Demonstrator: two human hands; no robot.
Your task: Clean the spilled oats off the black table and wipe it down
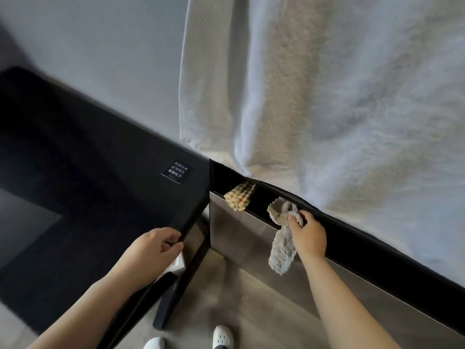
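You face a grey wall (100, 46) far left. Pale curtains (327, 96) hang far right over a steel-fronted ledge (239, 235). Wood-grain floor (239, 298) lies near.

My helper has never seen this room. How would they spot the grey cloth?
Right of the black table stands a steel-fronted cabinet. Two cloths hang over its top edge. The grey cloth is fluffy and held by the right hand; the yellow cloth is waffled.

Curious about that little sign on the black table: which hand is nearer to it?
Left. The left hand grips the black table edge below the sign; the right hand holds a grey cloth farther right.
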